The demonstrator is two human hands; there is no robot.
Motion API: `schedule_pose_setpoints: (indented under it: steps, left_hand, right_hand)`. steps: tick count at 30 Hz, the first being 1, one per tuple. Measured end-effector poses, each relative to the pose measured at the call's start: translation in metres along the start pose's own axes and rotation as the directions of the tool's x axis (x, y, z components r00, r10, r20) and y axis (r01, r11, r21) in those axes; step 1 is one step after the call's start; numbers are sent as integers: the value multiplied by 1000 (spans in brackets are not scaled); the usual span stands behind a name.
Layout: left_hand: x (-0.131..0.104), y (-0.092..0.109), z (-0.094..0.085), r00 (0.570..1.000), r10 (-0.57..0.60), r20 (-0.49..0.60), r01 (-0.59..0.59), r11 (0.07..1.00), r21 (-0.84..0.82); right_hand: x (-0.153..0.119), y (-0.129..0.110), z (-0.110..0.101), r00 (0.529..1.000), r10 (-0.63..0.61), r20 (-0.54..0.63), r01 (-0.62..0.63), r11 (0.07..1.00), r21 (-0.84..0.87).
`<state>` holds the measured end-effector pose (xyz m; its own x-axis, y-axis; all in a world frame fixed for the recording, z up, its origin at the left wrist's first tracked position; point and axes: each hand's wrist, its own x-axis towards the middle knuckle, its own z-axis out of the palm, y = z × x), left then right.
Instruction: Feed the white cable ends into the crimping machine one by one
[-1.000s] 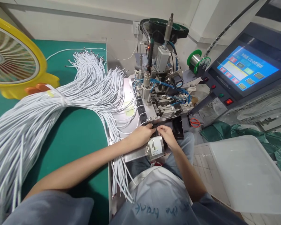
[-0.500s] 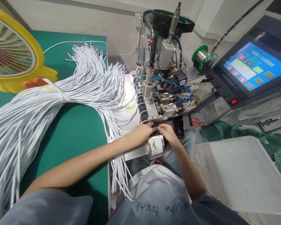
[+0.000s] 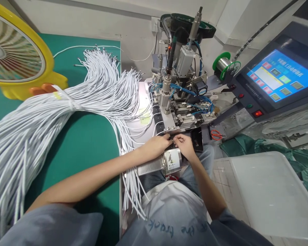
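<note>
The thin white insulated wire (image 3: 161,134) in hand is light and limp: it bends under its own weight, so it is best taken close to its stripped tip, where a short length stays straight enough to aim. The jacket looks smooth and a little slippery, and the bare metal end is fine and would probably bend out of shape if squeezed hard, so a gentle pinch just behind the tip suits it.

That tip sits between the two hands at the front edge of the grey metal plate of the small soldering machine (image 3: 181,99), which stands past the right edge of the green-topped bench (image 3: 87,143). The left hand (image 3: 157,145) has its fingers closed on the wire end, thumb and forefinger together. The right hand (image 3: 185,145) meets it fingertip to fingertip and pinches a tiny part at the same spot; what that part is cannot be made out.

The wire trails left from the hands, across the bench's right edge, to the big tied bundle of white wires (image 3: 66,106) fanned across the bench. A silver cylinder with a warning label (image 3: 172,159) lies just under both wrists.
</note>
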<state>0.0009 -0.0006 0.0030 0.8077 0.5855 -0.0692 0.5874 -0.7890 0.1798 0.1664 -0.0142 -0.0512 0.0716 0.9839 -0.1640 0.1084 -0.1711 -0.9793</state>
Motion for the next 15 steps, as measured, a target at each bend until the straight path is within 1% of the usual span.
schedule_pose_setpoints:
  steps: [5,9,12,15]
  left_hand:
    - [-1,0,-2,1000,7,-7,-7,1000,-24]
    - [-1,1,-2,1000,-2,0,2,1000,-20]
    - [-1,5,-5,1000,-19,10,19,1000,13]
    - [-3,9,-11,999,-29,29,27,996,81]
  right_hand:
    - [-1,4,1,1000,26,11,-26,999,43]
    - [-3,4,0,996,55,67,-59,997,57]
    - [-3,5,0,990,59,132,-64,997,41]
    - [0,10,0,988,21,155,-23,1000,9]
